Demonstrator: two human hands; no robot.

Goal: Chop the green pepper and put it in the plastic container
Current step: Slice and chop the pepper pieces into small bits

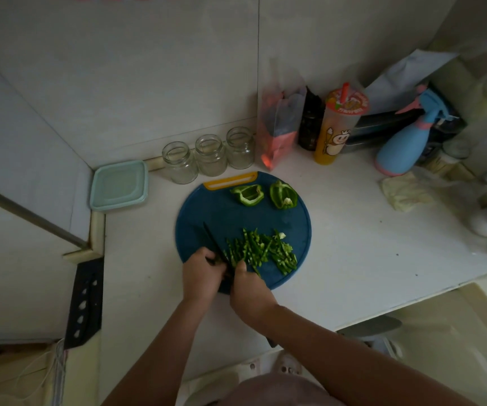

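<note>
A round blue cutting board (207, 206) lies on the white counter. Two large green pepper pieces (247, 194) (283, 195) sit at its far side. A pile of cut green pepper strips (268, 250) lies at its near side. My left hand (202, 272) grips a dark knife (211, 238) whose blade points away and left, just beside the strips. My right hand (249, 288) holds the near left end of the strips with curled fingers. The pale green plastic container (119, 186), lid on, stands in the counter's back left corner.
Three glass jars (210, 155) line the wall behind the board. A plastic bag (279, 127), a drink cup (337, 127) and a blue spray bottle (406, 139) stand at the back right, with a cloth (403, 194) nearby. A second knife (372, 326) lies at the counter's near edge.
</note>
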